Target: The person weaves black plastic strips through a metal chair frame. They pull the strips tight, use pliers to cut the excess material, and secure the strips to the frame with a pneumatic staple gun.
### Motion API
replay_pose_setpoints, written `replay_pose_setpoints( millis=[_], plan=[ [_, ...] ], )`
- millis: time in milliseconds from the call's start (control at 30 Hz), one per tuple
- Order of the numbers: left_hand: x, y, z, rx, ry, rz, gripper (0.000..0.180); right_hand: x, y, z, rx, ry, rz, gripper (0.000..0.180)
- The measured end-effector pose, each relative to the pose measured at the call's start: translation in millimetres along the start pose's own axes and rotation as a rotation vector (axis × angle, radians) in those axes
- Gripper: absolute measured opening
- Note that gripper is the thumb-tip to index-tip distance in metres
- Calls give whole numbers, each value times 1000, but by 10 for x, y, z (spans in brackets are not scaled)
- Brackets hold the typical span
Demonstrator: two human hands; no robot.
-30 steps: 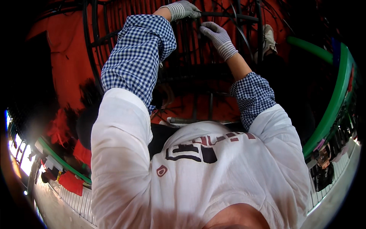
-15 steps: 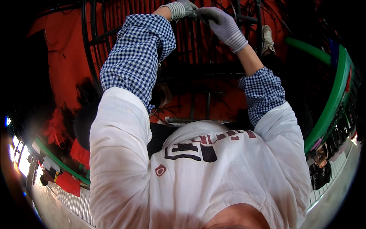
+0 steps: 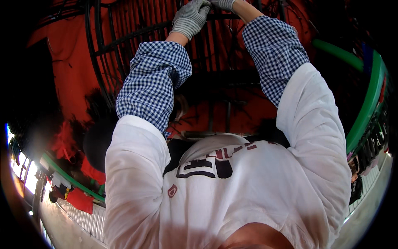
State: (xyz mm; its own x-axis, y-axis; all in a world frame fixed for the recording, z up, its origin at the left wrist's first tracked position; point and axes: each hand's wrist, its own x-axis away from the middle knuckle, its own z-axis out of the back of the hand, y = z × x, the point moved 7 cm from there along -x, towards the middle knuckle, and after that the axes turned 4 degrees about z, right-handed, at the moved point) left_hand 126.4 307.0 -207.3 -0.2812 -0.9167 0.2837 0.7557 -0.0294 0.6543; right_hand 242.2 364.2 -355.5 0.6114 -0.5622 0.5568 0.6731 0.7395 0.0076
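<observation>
Can see blocky black-and-maroon lettering [image 3: 224, 168] on white cloth shirt [image 3: 257, 191] — got grey-gloved left hand [image 3: 190, 18] and right hand [image 3: 224, 4] stretched forward, meeting over black barred frame [image 3: 124, 38]. With fingers [image 3: 203, 9] bent — can't tell if gripping.

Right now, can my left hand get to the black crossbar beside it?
Probably yes: the gloved left hand shows right next to the black crossbar, and nothing visible blocks the way, though depth is hard to judge.
</observation>
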Motion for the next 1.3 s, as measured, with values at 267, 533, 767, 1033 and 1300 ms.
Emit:
replay_pose_setpoints(
  millis=[267, 533, 767, 1033, 1300],
  plan=[
    [182, -239, -111, -357, 173, -319, 40, -143, -466, 36, -300, -90, 84, 28],
    [-221, -303, -417, -6, -750, 148, 39, 1713, -636, 978, -291, 806, -82, 35],
    [-426, -489, -648, -56, -732, -193, 39, 1606, -1046, 873, -135, 929, -73, 45],
    [-316, -357, -519, 86, -808, -11, 39, 1618, -1132, 771, 33, 839, -42, 28],
    [-344, -365, -559, 66, -839, -86, 35, 1567, -1136, 866, -72, 897, -190, 32]
  ],
)
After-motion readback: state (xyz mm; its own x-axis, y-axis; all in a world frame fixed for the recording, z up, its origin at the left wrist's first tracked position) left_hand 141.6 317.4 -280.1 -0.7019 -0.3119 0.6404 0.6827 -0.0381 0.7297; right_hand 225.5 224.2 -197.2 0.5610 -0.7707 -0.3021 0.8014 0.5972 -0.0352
